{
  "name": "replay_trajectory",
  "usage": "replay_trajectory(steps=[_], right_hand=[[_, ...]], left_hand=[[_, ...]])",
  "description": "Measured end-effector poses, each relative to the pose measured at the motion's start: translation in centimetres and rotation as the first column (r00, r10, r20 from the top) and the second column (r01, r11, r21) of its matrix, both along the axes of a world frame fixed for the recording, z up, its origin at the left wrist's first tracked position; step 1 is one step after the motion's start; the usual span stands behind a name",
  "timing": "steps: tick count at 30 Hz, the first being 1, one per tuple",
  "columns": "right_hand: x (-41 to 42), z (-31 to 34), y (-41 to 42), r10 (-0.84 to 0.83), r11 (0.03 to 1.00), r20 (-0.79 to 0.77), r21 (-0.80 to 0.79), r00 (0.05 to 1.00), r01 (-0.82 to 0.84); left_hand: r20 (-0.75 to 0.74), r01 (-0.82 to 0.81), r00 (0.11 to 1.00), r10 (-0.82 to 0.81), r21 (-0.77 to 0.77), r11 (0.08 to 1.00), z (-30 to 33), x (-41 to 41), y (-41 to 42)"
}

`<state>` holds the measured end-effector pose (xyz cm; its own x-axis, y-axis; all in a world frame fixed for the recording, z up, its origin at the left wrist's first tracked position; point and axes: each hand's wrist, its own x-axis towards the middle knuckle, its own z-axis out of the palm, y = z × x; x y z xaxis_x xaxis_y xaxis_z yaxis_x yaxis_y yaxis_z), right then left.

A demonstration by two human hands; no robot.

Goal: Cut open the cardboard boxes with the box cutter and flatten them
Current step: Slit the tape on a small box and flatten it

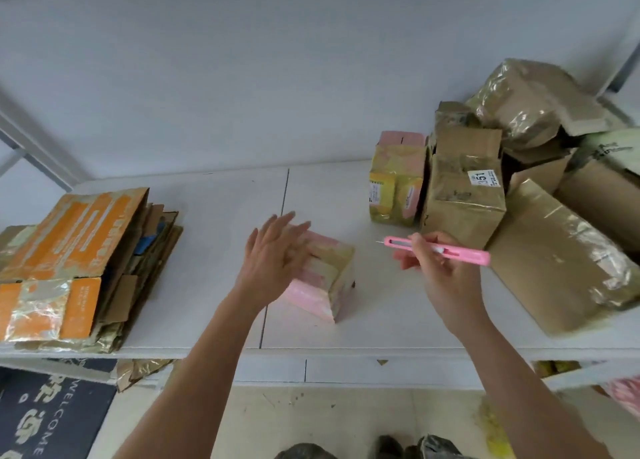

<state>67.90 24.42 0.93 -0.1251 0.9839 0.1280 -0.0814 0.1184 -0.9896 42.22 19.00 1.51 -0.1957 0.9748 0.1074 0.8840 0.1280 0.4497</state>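
On the table (214, 285), left of the unopened pile (540, 195), your pink box (323, 275) sits beneath your open left hand (273, 254), while your right hand (440, 271) grips the box cutter (438, 249), whose exposed blade could nick fingers.

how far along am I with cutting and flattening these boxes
Done: a stack of flattened boxes lies at the table's left. In hand: the right hand holds the pink box cutter; the left hand hovers, open, by the small pink box. Left: the taped boxes piled right.
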Motion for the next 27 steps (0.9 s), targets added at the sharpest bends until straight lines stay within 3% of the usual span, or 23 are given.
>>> replay_trajectory(steps=[3, 6, 10, 12, 15, 20, 27], right_hand=[[-0.7, -1.0, 0.0, 0.003, 0.988, -0.143, -0.154, 0.99, -0.025], [-1.8, -1.7, 0.1, -0.023, 0.965, -0.297, -0.255, 0.955, -0.056], [-3.2, -2.5, 0.0, -0.116, 0.961, -0.388, -0.276, 0.914, 0.005], [-3.7, -3.0, -0.2, -0.133, 0.965, -0.377, -0.261, 0.916, 0.033], [-4.5, -3.3, 0.1, -0.152, 0.969, -0.334, -0.235, 0.93, 0.074], [-6.3, -3.3, 2.1, -0.123, 0.959, -0.386, -0.285, 0.914, 0.009], [-8.4, -3.5, 3.6, 0.003, 0.956, -0.29, -0.281, 0.957, -0.088]], left_hand=[[0.019, 0.194, 0.98, -0.199, -0.333, 0.923, 1.0, -1.5, 1.1], [-0.014, 0.213, 0.969, -0.246, -0.456, 0.864, 1.4, -2.2, 2.5], [-0.007, 0.224, 0.96, -0.279, -0.577, 0.786, 1.5, -2.8, 2.7], [-0.098, 0.15, 0.967, -0.234, -0.524, 0.838, 1.5, -3.1, 2.7], [-0.181, -0.025, 0.983, -0.042, -0.355, 0.934, 1.4, -2.0, 3.6], [-0.217, -0.096, 0.975, 0.037, -0.27, 0.958, -0.5, 0.3, 2.8], [-0.23, -0.103, 0.971, 0.06, -0.183, 0.978, -1.2, 0.1, 2.2]])
